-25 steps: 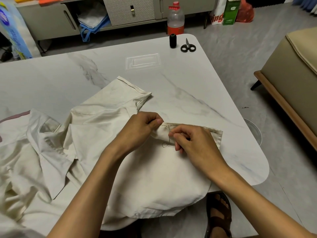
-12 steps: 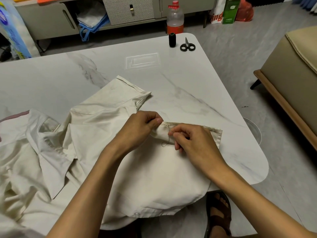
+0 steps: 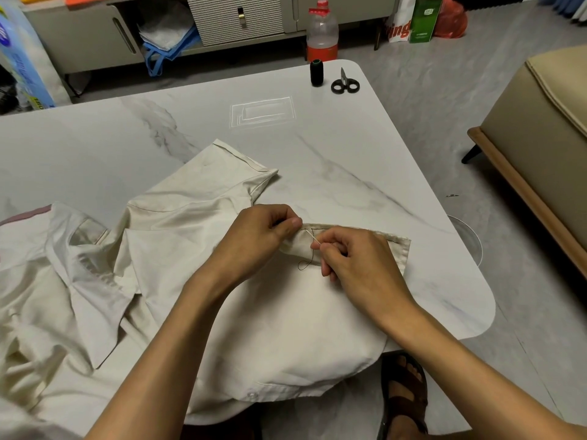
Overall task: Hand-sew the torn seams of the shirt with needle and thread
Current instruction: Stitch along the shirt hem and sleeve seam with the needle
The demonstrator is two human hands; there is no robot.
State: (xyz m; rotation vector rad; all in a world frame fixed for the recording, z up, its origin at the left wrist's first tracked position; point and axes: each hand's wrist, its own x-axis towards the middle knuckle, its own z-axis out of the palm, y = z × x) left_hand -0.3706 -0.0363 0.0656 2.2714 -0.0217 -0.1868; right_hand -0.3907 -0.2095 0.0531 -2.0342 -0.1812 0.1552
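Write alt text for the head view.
The left hand pinches the seam edge of a cream shirt on a marble-look table while the right hand pinches a needle trailing dark thread. A black spool and scissors sit near the far edge.

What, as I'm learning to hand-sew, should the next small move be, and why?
Probably the right hand should pull the needle it pinches away from the seam, taking up the slack thread loop lying on the shirt, which the left hand pinches steady.
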